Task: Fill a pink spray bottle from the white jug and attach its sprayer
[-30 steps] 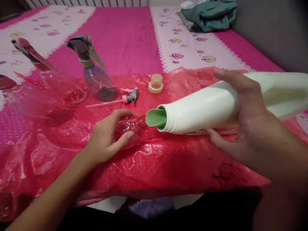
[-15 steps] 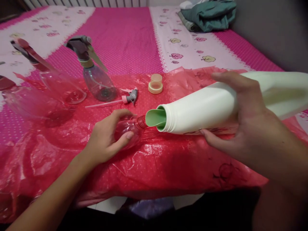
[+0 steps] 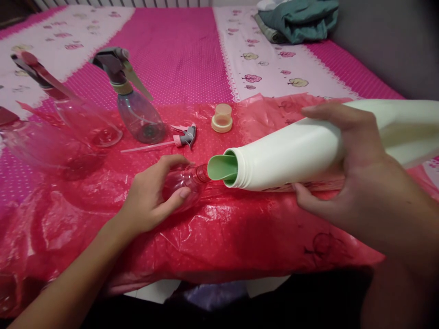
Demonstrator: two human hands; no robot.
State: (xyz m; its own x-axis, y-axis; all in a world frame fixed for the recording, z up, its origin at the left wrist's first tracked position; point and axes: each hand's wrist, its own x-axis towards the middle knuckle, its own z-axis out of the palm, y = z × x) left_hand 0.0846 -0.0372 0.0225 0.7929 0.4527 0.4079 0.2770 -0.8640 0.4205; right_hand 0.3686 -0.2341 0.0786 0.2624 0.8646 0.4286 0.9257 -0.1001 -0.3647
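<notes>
My left hand is wrapped round a clear spray bottle without its top, low over the red plastic sheet. A large white detergent bottle is gripped in my right hand, tipped well over with its mouth to the left. Its green pouring spout sits right at the small bottle's neck. I cannot make out any liquid coming from the spout. Beyond my left hand lies a loose grey and pink spray head with its tube. A yellowish cap stands behind the spout.
A spray bottle with a grey top stands at the back left. Two more clear spray bottles with reddish collars are farther left. The red plastic sheet covers the near side of the pink bed. Folded clothes lie at the far right.
My right hand has slid slightly right along the white bottle. The spout and my left hand stay in nearly the same place.
</notes>
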